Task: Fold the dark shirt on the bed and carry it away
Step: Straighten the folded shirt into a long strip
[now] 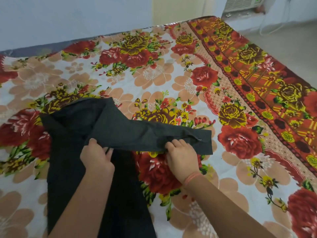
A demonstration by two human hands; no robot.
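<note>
We find the dark shirt (89,152) spread on the bed (171,74), one sleeve (154,133) stretched rightward. Our left hand (97,157) and right hand (182,157) each pinch that sleeve's near edge between closed fingers.

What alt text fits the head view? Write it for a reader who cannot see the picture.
Two bare hands grip the outstretched sleeve of a dark shirt lying on a floral bedspread, the left hand near the shoulder and the right hand near the cuff. An air conditioner sits beyond the bed's far corner.
</note>
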